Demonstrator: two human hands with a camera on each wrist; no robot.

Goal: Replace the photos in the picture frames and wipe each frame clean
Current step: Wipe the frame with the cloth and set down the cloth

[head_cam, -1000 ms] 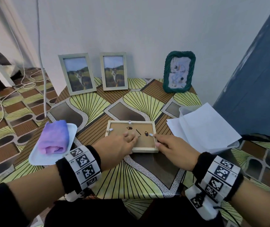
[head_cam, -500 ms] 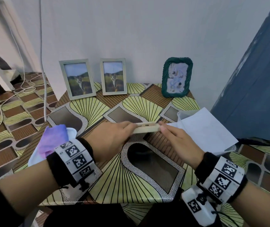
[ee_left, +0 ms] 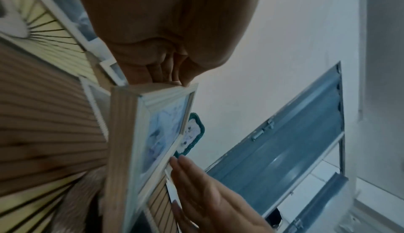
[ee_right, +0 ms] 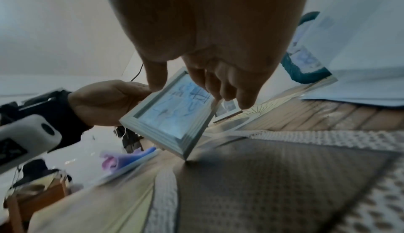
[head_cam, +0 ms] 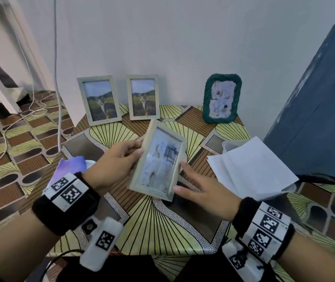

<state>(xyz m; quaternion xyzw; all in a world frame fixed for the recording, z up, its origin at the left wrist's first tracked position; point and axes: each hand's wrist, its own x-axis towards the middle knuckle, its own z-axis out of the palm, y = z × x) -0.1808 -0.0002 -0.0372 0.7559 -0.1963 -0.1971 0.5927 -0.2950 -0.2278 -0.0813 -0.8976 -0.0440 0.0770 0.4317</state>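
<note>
A pale wooden picture frame point(head_cam: 158, 159) with a bluish sketch photo is tilted up over the table's middle, glass side toward me. My left hand point(head_cam: 130, 153) grips its left edge, thumb on the front and fingers behind. My right hand point(head_cam: 189, 180) has straight fingers point(ee_left: 186, 167) touching the frame's right edge, thumb by the lower corner. In the right wrist view the frame point(ee_right: 172, 114) has its lowest corner at the tabletop. A purple cloth point(head_cam: 71, 165) lies on a white plate at the left, partly hidden by my left wrist.
Two pale frames with cat photos point(head_cam: 99, 100) point(head_cam: 143, 97) and a green woven frame point(head_cam: 221, 98) lean on the back wall. White paper sheets point(head_cam: 250, 169) lie over a clear container at the right. A blue door point(head_cam: 315, 119) stands right; cables trail on the floor left.
The frame lay face down on the table, was lifted on edge by both hands, and now faces me. My right hand has eased from pinching its end to touching it with straight fingers.
</note>
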